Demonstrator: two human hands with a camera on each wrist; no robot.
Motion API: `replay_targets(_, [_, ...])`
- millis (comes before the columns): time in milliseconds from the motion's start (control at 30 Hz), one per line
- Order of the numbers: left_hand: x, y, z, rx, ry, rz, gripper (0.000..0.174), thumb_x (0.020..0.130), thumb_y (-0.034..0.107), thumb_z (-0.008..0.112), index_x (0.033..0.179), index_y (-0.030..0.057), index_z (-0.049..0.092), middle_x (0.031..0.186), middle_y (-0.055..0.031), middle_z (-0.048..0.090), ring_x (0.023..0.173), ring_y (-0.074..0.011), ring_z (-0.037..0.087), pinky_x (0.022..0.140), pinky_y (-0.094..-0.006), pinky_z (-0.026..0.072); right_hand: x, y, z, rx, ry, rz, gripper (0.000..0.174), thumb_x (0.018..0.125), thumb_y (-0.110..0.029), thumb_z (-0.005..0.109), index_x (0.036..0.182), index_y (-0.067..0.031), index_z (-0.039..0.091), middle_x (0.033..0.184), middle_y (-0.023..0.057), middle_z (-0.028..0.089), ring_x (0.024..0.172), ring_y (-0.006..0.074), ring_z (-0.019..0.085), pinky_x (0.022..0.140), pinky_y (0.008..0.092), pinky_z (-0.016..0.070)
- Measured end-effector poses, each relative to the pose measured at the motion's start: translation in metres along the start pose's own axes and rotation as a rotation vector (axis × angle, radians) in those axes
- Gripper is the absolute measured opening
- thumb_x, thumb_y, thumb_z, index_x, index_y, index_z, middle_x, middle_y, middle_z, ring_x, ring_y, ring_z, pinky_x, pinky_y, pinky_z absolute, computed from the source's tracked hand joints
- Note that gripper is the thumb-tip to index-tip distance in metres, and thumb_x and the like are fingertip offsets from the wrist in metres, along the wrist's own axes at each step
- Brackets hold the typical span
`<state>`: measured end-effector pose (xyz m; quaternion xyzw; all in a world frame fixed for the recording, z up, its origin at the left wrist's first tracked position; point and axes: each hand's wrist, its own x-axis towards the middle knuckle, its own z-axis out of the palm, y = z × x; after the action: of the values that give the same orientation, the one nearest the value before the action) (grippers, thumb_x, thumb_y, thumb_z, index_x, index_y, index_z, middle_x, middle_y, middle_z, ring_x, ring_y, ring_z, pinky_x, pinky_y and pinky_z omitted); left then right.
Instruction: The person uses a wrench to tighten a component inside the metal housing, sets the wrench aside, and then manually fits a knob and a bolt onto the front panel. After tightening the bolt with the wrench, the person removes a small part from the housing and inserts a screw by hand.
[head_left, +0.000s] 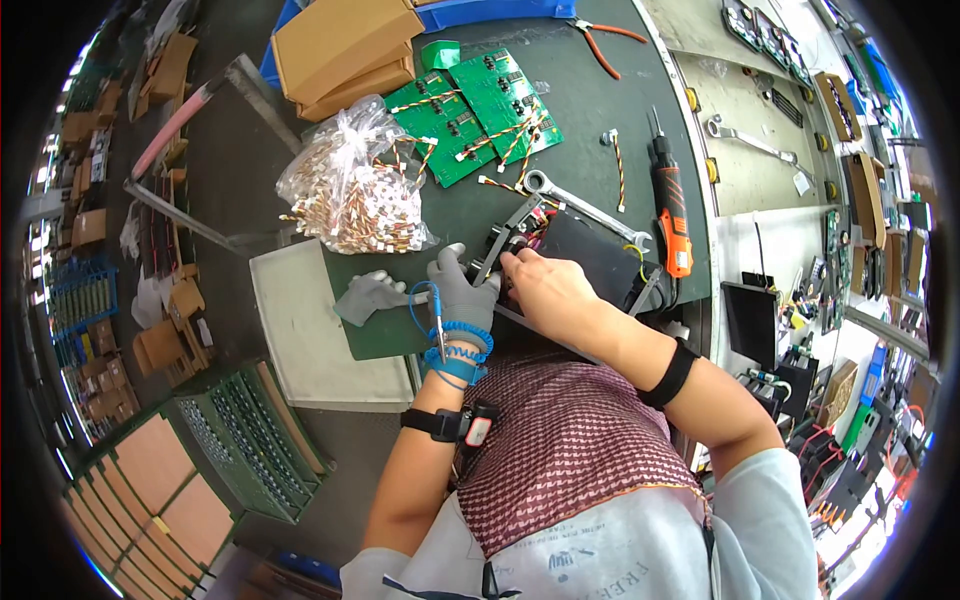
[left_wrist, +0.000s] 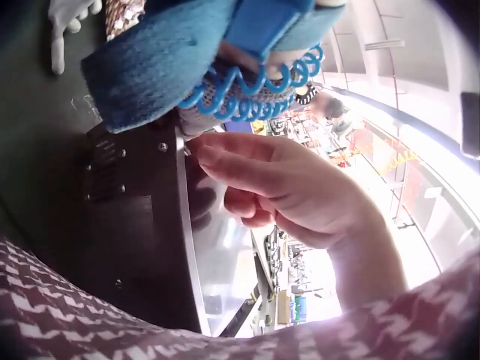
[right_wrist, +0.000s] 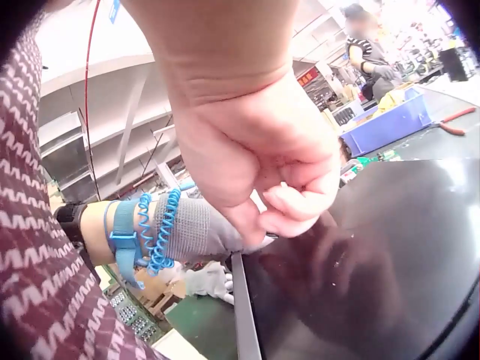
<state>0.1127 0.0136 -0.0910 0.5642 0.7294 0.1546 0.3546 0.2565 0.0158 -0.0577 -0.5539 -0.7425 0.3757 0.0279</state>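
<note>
A black metal case [head_left: 590, 255] lies at the table's front edge, its left end exposing wires and a dark end panel [head_left: 497, 240]. The gloved left hand [head_left: 460, 285] grips the case's near left corner; in the right wrist view the grey glove [right_wrist: 199, 229] meets the case's edge. Bent over that same corner, the bare right hand [head_left: 550, 290] has thumb and forefinger together. In the left wrist view the right hand [left_wrist: 277, 176] pinches at a tiny shiny metal part [left_wrist: 187, 151] beside the case edge; its exact shape is unclear. The blue strap hides most of the left hand there.
Behind the case lie a wrench [head_left: 585, 210], green circuit boards [head_left: 510, 105] and a bag of connector cables [head_left: 355, 200]. An orange power screwdriver [head_left: 673, 215] and red-handled pliers [head_left: 600, 50] are to the right. An empty glove [head_left: 375, 297] lies left.
</note>
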Motion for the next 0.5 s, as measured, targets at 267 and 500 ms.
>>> replay_targets(267, [0.048, -0.023, -0.074, -0.404, -0.784, 0.080, 0.062, 0.090, 0.028, 0.064, 0.138, -0.0027, 0.041, 0.129, -0.0209, 0.054, 0.117, -0.0220, 0.053, 0.096, -0.0330, 0.0466, -0.009, 0.009, -0.033, 0.127, 0.483, 0.278, 0.019, 0.082, -0.007, 0.056, 0.098, -0.0071, 0.066, 0.093, 0.0131, 0.067, 0.092, 0.0338, 0.064, 0.081, 0.0422, 0.0514])
replay_targets(500, [0.092, -0.062, -0.077, -0.451, -0.949, -0.192, 0.043, 0.092, 0.012, 0.051, 0.134, 0.0074, 0.047, 0.123, -0.0057, 0.054, 0.093, -0.0132, 0.057, 0.081, -0.0329, 0.0537, -0.026, -0.053, 0.027, -0.205, 0.298, 0.173, 0.018, 0.072, -0.019, 0.067, 0.087, -0.0095, 0.061, 0.087, 0.0046, 0.055, 0.089, 0.0226, 0.053, 0.079, 0.0360, 0.0415])
